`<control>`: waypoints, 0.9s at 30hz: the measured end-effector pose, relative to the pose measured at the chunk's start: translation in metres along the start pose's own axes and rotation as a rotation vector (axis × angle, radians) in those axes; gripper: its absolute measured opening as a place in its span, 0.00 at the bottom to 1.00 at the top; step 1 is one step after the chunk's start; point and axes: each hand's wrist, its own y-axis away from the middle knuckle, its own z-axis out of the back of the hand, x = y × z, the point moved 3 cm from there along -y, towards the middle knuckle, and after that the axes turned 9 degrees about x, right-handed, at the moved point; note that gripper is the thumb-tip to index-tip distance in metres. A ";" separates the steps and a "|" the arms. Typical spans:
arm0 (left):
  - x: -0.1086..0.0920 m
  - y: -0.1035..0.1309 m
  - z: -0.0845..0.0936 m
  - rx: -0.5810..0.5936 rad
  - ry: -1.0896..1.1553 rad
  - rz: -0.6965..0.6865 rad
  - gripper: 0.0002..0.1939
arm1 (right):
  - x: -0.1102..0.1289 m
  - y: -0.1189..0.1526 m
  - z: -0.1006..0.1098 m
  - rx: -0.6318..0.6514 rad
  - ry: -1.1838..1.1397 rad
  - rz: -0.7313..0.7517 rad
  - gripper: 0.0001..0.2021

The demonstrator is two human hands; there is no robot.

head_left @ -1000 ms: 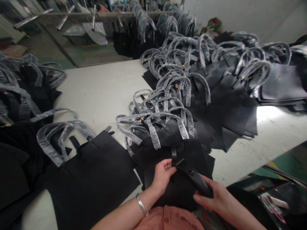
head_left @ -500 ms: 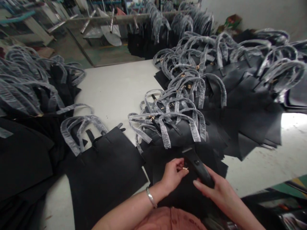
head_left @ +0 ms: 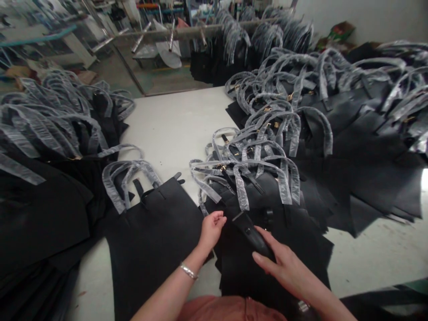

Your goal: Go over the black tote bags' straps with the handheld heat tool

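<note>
My right hand (head_left: 284, 258) is wrapped round a black cordless electric clipper (head_left: 256, 240), its blade end pointing up and left. Beneath it lies a black handbag (head_left: 240, 267), flat on a pile of similar bags, with handles in clear plastic film (head_left: 242, 189). My left hand (head_left: 211, 231) hovers at that bag's left side, fingers curled together; whether anything is pinched in them is hidden. A small black strap loop (head_left: 268, 215) shows on the bag, right of the clipper's head. Another black handbag (head_left: 157, 240) lies flat to the left, its wrapped handles folded upward.
A heap of black bags (head_left: 368, 156) with wrapped handles spreads over the right of the white table (head_left: 180, 116). More bags (head_left: 43, 200) are stacked at the left edge. Behind the table, a metal rack (head_left: 203, 38) carries hanging bags.
My left hand has drawn away leftward from a small gold fitting by the clipper's head, fingers still closed. My right hand and the clipper have shifted slightly left. The view has turned a little left.
</note>
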 end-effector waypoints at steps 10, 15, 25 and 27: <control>-0.020 0.019 -0.013 -0.002 0.302 0.053 0.19 | 0.010 -0.030 -0.004 0.053 -0.202 0.046 0.33; -0.022 0.020 -0.020 0.011 0.376 0.044 0.20 | 0.012 -0.028 -0.001 0.025 -0.225 0.035 0.34; -0.028 0.023 -0.027 0.082 0.375 0.061 0.18 | 0.013 -0.012 0.007 0.046 -0.242 0.011 0.34; -0.026 0.024 -0.030 0.122 0.307 0.013 0.16 | 0.017 -0.017 0.002 0.014 -0.262 0.029 0.34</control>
